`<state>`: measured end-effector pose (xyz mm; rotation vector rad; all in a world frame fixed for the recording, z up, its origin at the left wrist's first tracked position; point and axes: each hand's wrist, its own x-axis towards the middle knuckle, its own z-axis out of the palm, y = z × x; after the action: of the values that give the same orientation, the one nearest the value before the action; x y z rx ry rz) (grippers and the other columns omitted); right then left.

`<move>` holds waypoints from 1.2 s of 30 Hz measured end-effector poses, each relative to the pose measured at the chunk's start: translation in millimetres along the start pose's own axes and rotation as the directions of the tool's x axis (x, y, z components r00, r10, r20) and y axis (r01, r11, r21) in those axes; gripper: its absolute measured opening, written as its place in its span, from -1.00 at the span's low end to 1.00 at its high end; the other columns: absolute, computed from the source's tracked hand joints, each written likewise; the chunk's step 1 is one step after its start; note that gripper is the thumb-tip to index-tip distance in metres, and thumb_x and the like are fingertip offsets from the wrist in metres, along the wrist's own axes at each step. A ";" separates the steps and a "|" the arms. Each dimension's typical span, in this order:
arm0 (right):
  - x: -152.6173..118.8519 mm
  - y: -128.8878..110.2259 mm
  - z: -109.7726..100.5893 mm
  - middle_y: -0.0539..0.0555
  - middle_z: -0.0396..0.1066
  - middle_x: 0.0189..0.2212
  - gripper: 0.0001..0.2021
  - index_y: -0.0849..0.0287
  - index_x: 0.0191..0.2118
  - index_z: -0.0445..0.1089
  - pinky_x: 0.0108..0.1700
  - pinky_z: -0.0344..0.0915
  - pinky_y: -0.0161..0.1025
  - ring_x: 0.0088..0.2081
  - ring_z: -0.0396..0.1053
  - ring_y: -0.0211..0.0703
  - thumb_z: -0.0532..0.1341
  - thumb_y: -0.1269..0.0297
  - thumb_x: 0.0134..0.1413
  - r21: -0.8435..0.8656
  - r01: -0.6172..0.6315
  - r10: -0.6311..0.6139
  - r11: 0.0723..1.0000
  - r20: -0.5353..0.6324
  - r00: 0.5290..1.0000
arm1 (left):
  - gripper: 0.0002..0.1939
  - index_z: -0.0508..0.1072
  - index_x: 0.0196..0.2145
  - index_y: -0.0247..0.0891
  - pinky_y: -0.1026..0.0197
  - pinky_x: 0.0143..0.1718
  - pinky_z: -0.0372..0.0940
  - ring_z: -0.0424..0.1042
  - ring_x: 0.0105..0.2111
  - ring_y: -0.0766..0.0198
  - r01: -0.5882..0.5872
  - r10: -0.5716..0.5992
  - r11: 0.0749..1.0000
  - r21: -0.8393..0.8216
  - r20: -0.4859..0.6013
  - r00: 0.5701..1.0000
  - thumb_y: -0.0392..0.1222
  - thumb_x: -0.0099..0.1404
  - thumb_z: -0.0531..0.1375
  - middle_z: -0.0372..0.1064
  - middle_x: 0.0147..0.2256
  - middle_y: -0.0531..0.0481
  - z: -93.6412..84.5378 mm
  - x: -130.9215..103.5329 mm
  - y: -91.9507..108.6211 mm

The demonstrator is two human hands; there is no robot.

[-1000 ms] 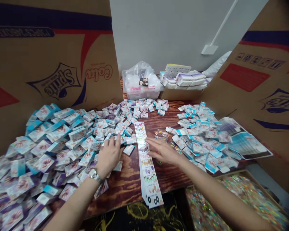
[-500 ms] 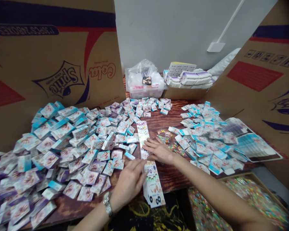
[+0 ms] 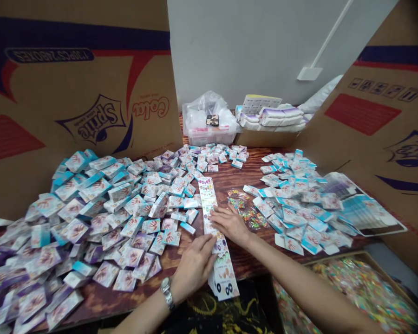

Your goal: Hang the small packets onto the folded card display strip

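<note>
A long stack of printed paper strips (image 3: pixel 224 266) runs from mid-table to the near edge, its lower end slightly fanned. My left hand (image 3: pixel 196 262), with a watch on its wrist, rests against the strips' left side, fingers somewhat spread with the tips on the paper. My right hand (image 3: pixel 230 224) lies palm down across the middle of the strips, fingers extended. Just right of the strips are small clear bags of colourful beads (image 3: pixel 252 217). To the left spreads a big heap of small printed boxes (image 3: pixel 106 273).
More small boxes (image 3: pixel 299 215) lie on the right beside a fanned stack of flat cartons (image 3: pixel 367 211). Large cardboard boxes (image 3: pixel 142 83) flank the table. Behind are a plastic tub (image 3: pixel 211 136) and a filled carton (image 3: pixel 268 137). A box of bead bags (image 3: pixel 365 287) stands low right.
The view has tilted up slightly. My left hand has moved a little to the right along the strips, and my right hand has shifted slightly right and down.
</note>
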<state>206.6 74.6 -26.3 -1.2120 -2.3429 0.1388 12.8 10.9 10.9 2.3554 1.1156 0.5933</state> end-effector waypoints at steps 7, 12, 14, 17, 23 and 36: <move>7.9 -4.3 -4.7 0.06 0.51 -0.25 -0.86 0.09 -0.23 0.45 0.03 0.17 -0.08 -0.15 0.38 -0.12 0.14 0.28 0.20 0.025 -0.038 0.038 0.999 -0.018 0.999 | -0.63 0.30 0.05 -0.35 0.02 0.02 0.30 0.33 0.01 0.07 -0.022 0.021 0.999 0.039 0.021 1.000 -0.28 0.28 0.07 0.31 0.02 -0.26 5.1 -4.3 -3.2; 13.8 5.1 -15.1 0.17 0.34 0.05 -0.54 0.14 0.07 0.30 0.06 0.19 -0.01 0.06 0.26 0.02 0.25 0.11 0.05 0.028 0.003 -0.007 1.000 0.142 0.990 | -0.74 0.39 -0.08 -0.29 0.00 0.01 0.30 0.34 0.00 0.06 -0.023 0.022 0.999 0.039 0.011 1.000 -0.29 0.29 0.05 0.30 0.02 -0.24 5.9 -7.5 -5.9; 13.3 9.6 -14.7 0.20 0.18 0.17 -0.44 0.14 0.15 0.21 0.12 0.12 0.13 0.18 0.12 0.12 0.25 0.09 0.05 0.001 0.021 -0.021 1.000 0.220 0.975 | -0.75 0.40 -0.10 -0.27 0.00 0.01 0.30 0.33 0.01 0.05 -0.002 0.002 1.000 0.010 0.008 1.000 -0.29 0.29 0.04 0.30 0.03 -0.23 6.5 -7.5 -6.6; 10.2 12.3 -10.6 0.18 0.17 0.18 -0.50 0.09 0.16 0.22 0.14 0.08 0.20 0.21 0.08 0.12 0.20 0.10 0.10 -0.025 0.013 -0.007 1.000 0.237 0.972 | -0.70 0.35 -0.02 -0.26 -0.03 0.03 0.26 0.29 0.05 0.04 0.103 -0.107 0.991 -0.079 -0.037 0.994 -0.28 0.28 0.05 0.27 0.06 -0.25 7.3 -2.7 -7.4; 4.6 6.9 -5.2 0.15 0.32 0.08 -0.66 0.06 0.04 0.36 0.10 0.16 0.14 0.15 0.19 0.07 0.20 0.22 0.13 -0.003 -0.017 0.017 1.000 0.121 0.992 | -0.64 0.31 0.01 -0.26 -0.03 0.05 0.21 0.32 0.01 0.10 0.244 -0.297 0.912 -0.330 -0.122 0.947 -0.31 0.23 0.08 0.34 -0.01 -0.19 6.8 19.6 -12.1; 35.9 -10.1 -80.1 0.09 0.45 -0.22 -0.75 0.14 -0.04 0.40 -0.15 0.35 -0.25 -0.19 0.39 -0.23 0.05 0.31 0.26 0.342 -0.040 0.048 0.939 -0.017 0.999 | -0.56 0.43 -0.25 -0.35 0.33 -0.56 0.19 0.30 -0.58 0.37 0.471 -0.371 0.163 -0.867 0.389 0.843 0.13 0.26 0.07 0.36 -0.50 -0.01 -36.9 24.0 29.7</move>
<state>219.5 86.2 60.3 -1.0843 -2.1559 0.5206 23.8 21.5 61.7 0.9024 0.8941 0.6562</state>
